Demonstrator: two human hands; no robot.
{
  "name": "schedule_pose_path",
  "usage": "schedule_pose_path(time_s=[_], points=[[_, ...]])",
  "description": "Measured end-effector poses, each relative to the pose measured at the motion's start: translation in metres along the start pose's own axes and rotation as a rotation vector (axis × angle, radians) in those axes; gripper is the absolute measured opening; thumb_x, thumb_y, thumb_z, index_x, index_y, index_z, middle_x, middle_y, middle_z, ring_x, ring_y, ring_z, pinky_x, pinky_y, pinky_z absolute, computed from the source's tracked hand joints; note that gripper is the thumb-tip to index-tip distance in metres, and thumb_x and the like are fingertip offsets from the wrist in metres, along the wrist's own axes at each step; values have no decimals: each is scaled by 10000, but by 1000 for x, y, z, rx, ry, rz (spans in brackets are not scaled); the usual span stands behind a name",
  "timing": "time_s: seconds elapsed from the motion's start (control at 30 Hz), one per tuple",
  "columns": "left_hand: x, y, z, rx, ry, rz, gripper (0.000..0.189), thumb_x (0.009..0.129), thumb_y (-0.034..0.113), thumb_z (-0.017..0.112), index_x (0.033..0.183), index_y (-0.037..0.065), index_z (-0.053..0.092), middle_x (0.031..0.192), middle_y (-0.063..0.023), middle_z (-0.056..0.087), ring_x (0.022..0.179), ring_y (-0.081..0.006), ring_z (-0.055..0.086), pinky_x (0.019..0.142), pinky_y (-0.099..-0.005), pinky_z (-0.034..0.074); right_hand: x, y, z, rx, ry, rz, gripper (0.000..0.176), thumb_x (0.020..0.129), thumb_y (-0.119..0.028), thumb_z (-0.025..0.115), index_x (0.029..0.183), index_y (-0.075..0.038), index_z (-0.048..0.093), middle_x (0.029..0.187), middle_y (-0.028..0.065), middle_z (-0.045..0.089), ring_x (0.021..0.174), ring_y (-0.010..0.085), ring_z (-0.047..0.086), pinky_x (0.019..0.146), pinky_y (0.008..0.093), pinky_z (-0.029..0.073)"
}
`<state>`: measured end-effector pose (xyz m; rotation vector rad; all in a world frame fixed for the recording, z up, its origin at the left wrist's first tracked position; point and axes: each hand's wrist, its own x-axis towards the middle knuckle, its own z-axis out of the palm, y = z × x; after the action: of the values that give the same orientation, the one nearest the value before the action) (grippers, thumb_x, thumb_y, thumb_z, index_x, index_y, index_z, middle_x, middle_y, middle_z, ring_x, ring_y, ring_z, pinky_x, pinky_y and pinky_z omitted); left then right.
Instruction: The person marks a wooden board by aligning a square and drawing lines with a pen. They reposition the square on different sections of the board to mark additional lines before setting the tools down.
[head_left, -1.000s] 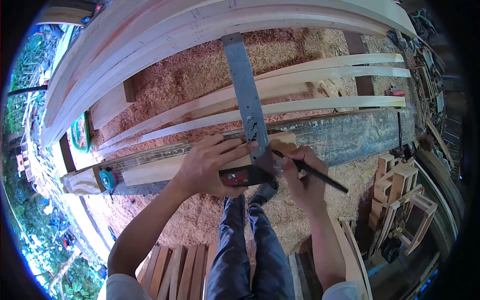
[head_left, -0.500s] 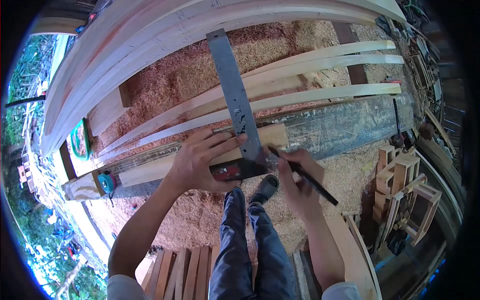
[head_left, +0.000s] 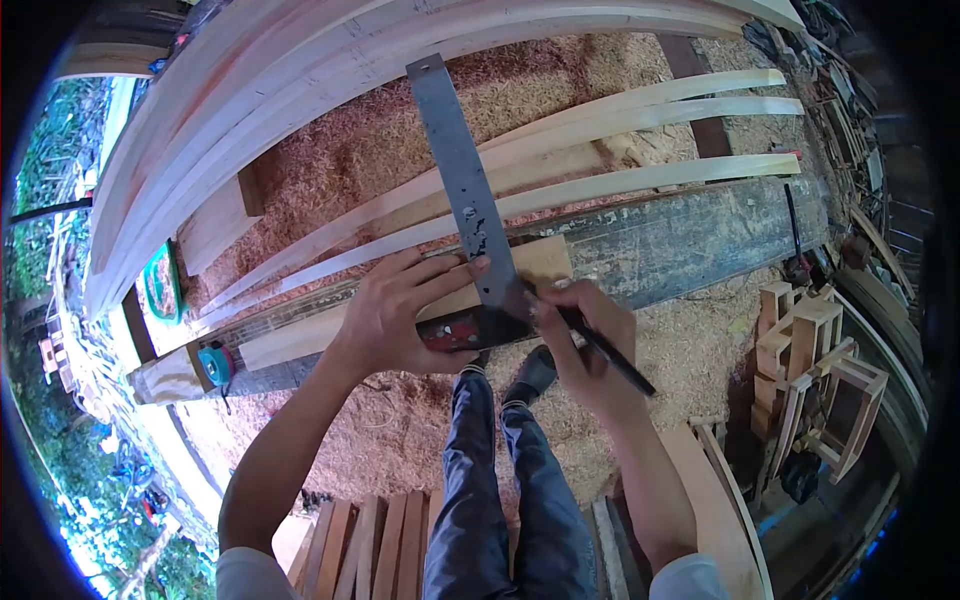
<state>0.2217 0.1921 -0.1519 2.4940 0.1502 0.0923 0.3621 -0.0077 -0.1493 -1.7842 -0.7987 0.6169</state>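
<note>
Square (head_left: 452, 165) held across a pale board (head_left: 295, 342), pencil (head_left: 615, 355) at its edge

The pale board lies lengthwise on a worn, dark plank (head_left: 690, 235), in front of the person. The square sits over it near the board's right end: its handle runs along the near edge, and its metal blade reaches well past the far edge.

The left hand (head_left: 385, 305) is clamped on the square, fingertips on the blade and thumb by the handle. The right hand (head_left: 592, 325) is closed around the pencil (it could be a pen), whose tip is beside the blade's right edge. Whether the tip touches the wood, I cannot tell. The hands are apart, with the blade between them.

The likeliest trouble is a crooked line. Sideways pressure from the pencil could turn the square, or a loose handle could let it slip off the board's edge. The blade's long overhang could also tip it if the left hand eased. A leaning pencil might wander from the metal.

Farther out, a tape measure (head_left: 214, 366) rests by the board's left end, long thin strips (head_left: 640, 177) lie beyond the plank, and shavings (head_left: 420, 430) cover the ground.
</note>
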Motion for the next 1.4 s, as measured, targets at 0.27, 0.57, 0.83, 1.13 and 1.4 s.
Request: schedule_pose_path(time_s=[0.27, 0.57, 0.83, 1.13, 1.4], points=[[0, 5, -1, 35, 13, 16, 854, 469, 328, 832, 1267, 105, 629, 1133, -110, 663, 880, -280, 604, 815, -382, 493, -45, 6, 45, 538, 160, 478, 284, 971, -229, 595, 1093, 26, 622, 760, 61, 650, 660, 85, 615, 599, 235, 513], [-11, -2, 6, -44, 45, -162, 667, 711, 365, 799, 1257, 67, 558, 1189, -114, 641, 1081, -324, 611, 922, -433, 480, -36, 14, 3, 646, 360, 532, 325, 903, -292, 689, 979, 16, 618, 893, 111, 675, 784, 167, 680, 687, 306, 592], [-37, 29, 36, 82, 165, -11, 541, 737, 215, 800, 1211, 32, 612, 1267, -119, 622, 1118, -301, 630, 934, -368, 534, -59, 27, -17, 655, 341, 611, 435, 864, -365, 720, 1025, 23, 606, 910, 112, 677, 792, 180, 687, 681, 333, 606], [-41, 30, 38, 153, 153, 15, 527, 756, 231, 784, 1220, 43, 618, 1286, -116, 612, 1176, -261, 600, 957, -358, 521, -63, 30, -20, 604, 271, 575, 379, 905, -299, 687, 1036, 46, 603, 929, 114, 670, 848, 202, 681, 705, 356, 606], [-26, 0, 15, 8, 248, -80, 552, 750, 290, 796, 1210, 51, 607, 1112, -152, 671, 979, -331, 660, 831, -405, 546, -60, 27, -20, 626, 287, 507, 335, 887, -296, 702, 1025, -11, 592, 934, 99, 671, 830, 189, 690, 719, 344, 604]])
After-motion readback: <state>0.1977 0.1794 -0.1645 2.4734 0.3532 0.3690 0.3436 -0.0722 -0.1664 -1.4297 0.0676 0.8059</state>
